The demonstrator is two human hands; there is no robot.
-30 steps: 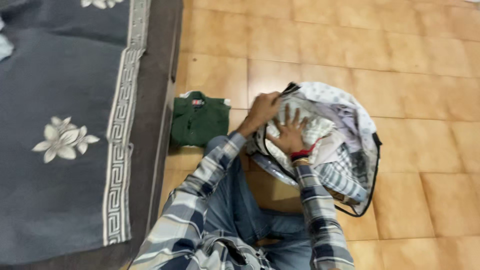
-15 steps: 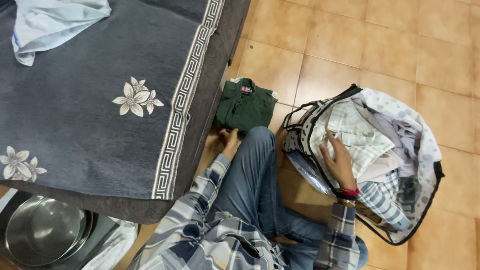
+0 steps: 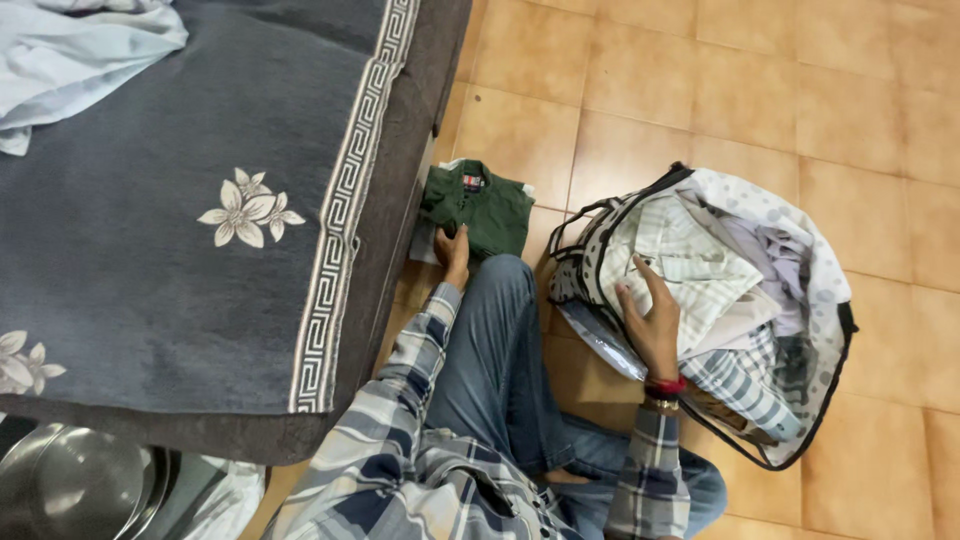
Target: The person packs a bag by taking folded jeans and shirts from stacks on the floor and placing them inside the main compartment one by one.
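Observation:
I sit on an orange tiled floor with one knee raised. My left hand (image 3: 454, 251) grips the near edge of a folded dark green shirt (image 3: 480, 207) lying on the floor beside the bed. My right hand (image 3: 650, 318) rests with fingers spread on a folded pale checked garment (image 3: 690, 262) on top of the clothes in a white dotted bag with black trim (image 3: 790, 215). The bag lies open on the floor to my right, stuffed with several folded clothes.
A bed with a dark grey blanket (image 3: 180, 230) with white flowers and a patterned border fills the left. A pale blue cloth (image 3: 70, 50) lies on it. Steel bowls (image 3: 70, 495) sit under the bed's near corner.
My left hand left the bag, moved down to the floor by the bed, and now holds the green shirt. My right hand stays on the clothes in the bag. The view shifted.

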